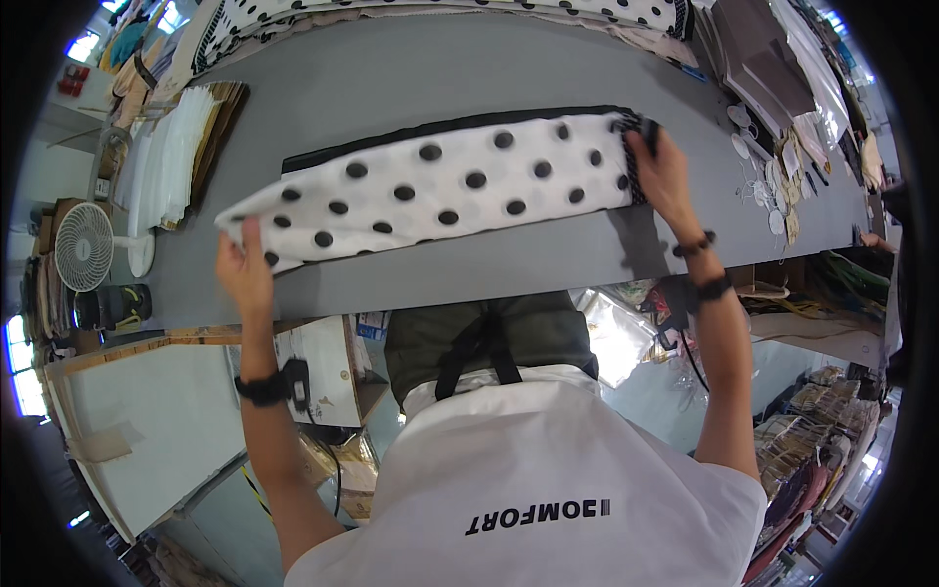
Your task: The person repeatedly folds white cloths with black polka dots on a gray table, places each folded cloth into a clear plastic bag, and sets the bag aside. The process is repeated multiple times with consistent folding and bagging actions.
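Observation:
A long folded strip of white cloth with black polka dots [455, 183] lies slantwise across the grey table, with a black border along its far edge. My left hand [248, 264] grips its left end, where the fabric is drawn to a point between thumb and fingers. At the right end, my right hand [662, 172] holds the dark patterned edge, thumb towards the cloth.
More polka-dot fabric [440, 6] is spread along the table's far side. Plastic sleeves [165, 161] and a white fan [84, 247] stand at the left. Round paper tags on strings [775, 194] and grey-brown boards [763, 66] lie at the right. The table's near edge runs before my waist.

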Available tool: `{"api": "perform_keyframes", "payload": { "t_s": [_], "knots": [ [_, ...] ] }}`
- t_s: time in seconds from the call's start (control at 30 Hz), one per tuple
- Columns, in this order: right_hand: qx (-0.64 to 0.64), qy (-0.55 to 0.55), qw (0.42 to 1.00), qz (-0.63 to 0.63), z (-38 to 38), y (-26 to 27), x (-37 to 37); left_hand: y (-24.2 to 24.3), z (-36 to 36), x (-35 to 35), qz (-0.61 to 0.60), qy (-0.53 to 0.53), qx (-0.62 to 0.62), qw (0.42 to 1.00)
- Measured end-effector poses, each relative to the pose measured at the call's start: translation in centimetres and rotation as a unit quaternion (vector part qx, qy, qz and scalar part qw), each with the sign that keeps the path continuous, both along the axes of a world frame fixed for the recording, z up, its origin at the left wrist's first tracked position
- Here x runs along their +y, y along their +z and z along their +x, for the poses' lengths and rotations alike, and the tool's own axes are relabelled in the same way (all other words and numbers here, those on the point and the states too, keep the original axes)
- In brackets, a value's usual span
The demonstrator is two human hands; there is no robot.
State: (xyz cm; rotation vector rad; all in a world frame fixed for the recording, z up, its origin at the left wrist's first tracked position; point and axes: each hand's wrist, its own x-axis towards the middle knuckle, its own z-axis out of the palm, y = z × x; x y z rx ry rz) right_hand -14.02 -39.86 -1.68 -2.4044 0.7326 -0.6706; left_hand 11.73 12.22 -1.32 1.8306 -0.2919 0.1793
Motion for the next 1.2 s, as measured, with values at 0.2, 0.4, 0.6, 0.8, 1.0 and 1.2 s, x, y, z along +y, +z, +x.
{"api": "perform_keyframes", "payload": {
  "t_s": [0.2,0.4,0.6,0.8,1.0,1.2],
  "knots": [
    [0.123,-0.035,0.974,-0.184,3.4,1.8,1.6,-0.6,1.2,-3.0,0.439,0.074,-0.149,0.883],
    [-0.022,0.225,0.948,-0.226,6.0,1.9,13.2,1.7,0.4,-1.9,0.185,-0.052,0.187,0.963],
    [-0.028,0.450,0.881,-0.139,8.3,0.6,26.2,4.1,-1.6,-6.3,-0.107,-0.242,0.282,0.922],
    [-0.072,0.454,0.888,0.014,4.0,1.8,20.9,3.5,-4.4,-12.6,0.223,-0.351,-0.015,0.909],
    [-0.061,0.064,0.996,0.017,-0.4,2.2,9.7,3.2,-4.6,-16.3,0.332,-0.366,-0.142,0.858],
    [0.126,-0.124,0.964,-0.201,-2.9,0.5,4.3,2.4,-5.4,-17.8,0.252,-0.433,-0.234,0.833]
  ]
}}
